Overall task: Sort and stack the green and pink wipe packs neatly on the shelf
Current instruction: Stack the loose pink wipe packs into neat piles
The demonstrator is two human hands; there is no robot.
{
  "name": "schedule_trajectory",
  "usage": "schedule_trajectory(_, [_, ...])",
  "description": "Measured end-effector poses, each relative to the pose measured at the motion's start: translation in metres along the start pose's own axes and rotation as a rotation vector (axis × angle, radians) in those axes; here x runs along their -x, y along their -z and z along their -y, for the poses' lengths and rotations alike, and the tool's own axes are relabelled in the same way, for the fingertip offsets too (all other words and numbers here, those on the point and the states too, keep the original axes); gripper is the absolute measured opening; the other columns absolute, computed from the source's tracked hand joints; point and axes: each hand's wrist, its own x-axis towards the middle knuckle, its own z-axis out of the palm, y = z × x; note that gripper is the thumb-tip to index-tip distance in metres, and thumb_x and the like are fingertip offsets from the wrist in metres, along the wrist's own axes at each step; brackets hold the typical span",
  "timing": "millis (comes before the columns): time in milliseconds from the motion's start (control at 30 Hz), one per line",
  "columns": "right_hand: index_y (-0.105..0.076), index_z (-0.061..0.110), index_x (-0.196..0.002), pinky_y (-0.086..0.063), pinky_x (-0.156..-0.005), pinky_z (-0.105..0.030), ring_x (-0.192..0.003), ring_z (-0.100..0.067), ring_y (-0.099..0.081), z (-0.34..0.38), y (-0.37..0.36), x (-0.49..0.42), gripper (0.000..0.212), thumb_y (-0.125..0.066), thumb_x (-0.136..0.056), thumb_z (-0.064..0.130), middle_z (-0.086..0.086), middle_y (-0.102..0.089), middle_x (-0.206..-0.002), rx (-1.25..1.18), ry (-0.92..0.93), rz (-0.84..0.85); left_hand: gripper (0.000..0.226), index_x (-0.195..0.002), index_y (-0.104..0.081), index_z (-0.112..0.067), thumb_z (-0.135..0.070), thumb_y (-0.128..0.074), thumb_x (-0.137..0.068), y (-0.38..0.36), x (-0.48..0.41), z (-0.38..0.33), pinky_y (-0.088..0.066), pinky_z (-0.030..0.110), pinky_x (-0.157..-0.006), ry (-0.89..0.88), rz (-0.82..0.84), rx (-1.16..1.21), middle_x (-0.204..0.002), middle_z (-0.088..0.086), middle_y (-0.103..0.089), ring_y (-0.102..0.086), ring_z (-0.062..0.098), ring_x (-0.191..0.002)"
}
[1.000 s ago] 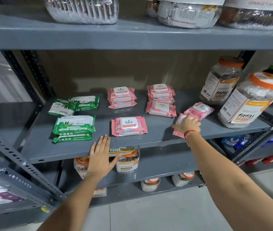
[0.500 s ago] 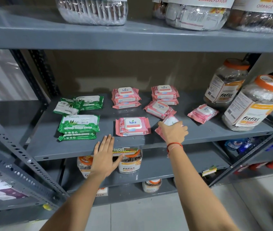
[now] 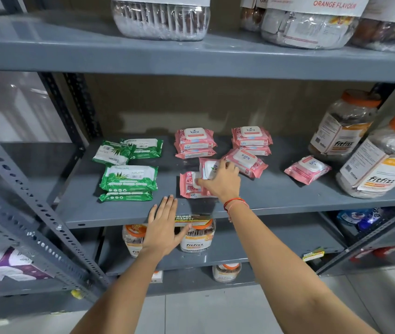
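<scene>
Pink pack point(image 3: 208, 170) gripped by right hand point(image 3: 223, 182), above another pack point(image 3: 189, 186) on shelf point(image 3: 276, 196). Left hand point(image 3: 164, 227) flat, fingers spread, nothing held.

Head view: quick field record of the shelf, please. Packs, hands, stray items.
shelf: grey metal
green packs: left side, front stack, two loose packs behind
pink stacks: two at back
held pink pack: in right hand, over front pink pack
tilted pink pack, right of the hand
stray pink pack, near the jars
left hand, flat and empty at the shelf's front edge
</scene>
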Motion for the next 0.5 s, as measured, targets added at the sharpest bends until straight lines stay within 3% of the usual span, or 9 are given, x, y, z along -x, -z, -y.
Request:
schedule_trajectory(133, [-0.029,0.008,-0.144,-0.035,-0.109,-0.044,-0.136,-0.033,-0.031,-0.014,0.016,-0.008,0.100,-0.072,-0.070,0.060,-0.013,-0.036,-0.144,-0.189,0.035,0.175,0.086,-0.141,-0.031,-0.005,-0.070,-0.012,-0.087,-0.001,0.001,0.001,-0.019,0.045,-0.110,-0.004,-0.003,0.011,-0.148,0.011,-0.033,-0.025,0.025,-0.137])
schedule_trajectory(200, [-0.038,0.003,-0.138,-0.038,-0.101,-0.033,-0.125,-0.025,-0.046,-0.024,0.031,-0.014,0.077,-0.068,-0.082,0.047,-0.009,-0.050,-0.133,-0.471,-0.002,0.165,0.086,-0.141,-0.031,-0.005,-0.070,-0.012,-0.087,-0.001,0.001,0.001,-0.019,0.045,-0.110,-0.005,-0.008,0.011,-0.148,0.011,-0.033,-0.025,0.025,-0.138])
schedule_trajectory(267, [-0.047,0.001,-0.131,-0.043,-0.098,-0.035,-0.113,-0.023,-0.055,-0.033,0.043,-0.023,0.056,-0.058,-0.091,0.038,-0.009,-0.057,-0.127,-0.589,-0.080,0.094,0.086,-0.142,-0.029,-0.006,-0.070,-0.011,-0.087,-0.001,0.001,0.001,-0.017,0.045,-0.110,-0.006,-0.008,0.005,-0.148,0.011,-0.031,-0.023,0.025,-0.138])
schedule_trajectory(367, [-0.058,-0.002,-0.119,-0.050,-0.094,-0.047,-0.107,-0.036,-0.061,-0.041,0.053,-0.036,0.034,-0.050,-0.096,0.021,-0.022,-0.063,-0.120,-0.478,-0.139,0.073,0.087,-0.142,-0.029,-0.006,-0.070,-0.010,-0.087,-0.001,0.001,0.001,-0.016,0.045,-0.111,-0.009,-0.011,0.005,-0.149,0.011,-0.031,-0.022,0.025,-0.138])
schedule_trajectory(433, [-0.062,-0.007,-0.114,-0.052,-0.090,-0.046,-0.100,-0.038,-0.063,-0.039,0.056,-0.039,0.029,-0.050,-0.095,0.011,-0.026,-0.065,-0.115,-0.377,-0.087,0.147,0.086,-0.142,-0.029,-0.006,-0.070,-0.011,-0.087,-0.001,0.001,0.001,-0.016,0.044,-0.111,-0.010,-0.018,0.014,-0.149,0.010,-0.030,-0.021,0.024,-0.139])
schedule_trajectory(500, [-0.061,-0.005,-0.119,-0.050,-0.091,-0.040,-0.106,-0.033,-0.061,-0.035,0.056,-0.040,0.030,-0.052,-0.093,0.005,-0.021,-0.063,-0.122,-0.288,0.010,0.251,0.086,-0.143,-0.027,-0.007,-0.070,-0.012,-0.086,-0.001,0.001,0.001,-0.014,0.043,-0.112,-0.011,-0.018,0.009,-0.150,0.009,-0.028,-0.020,0.023,-0.139])
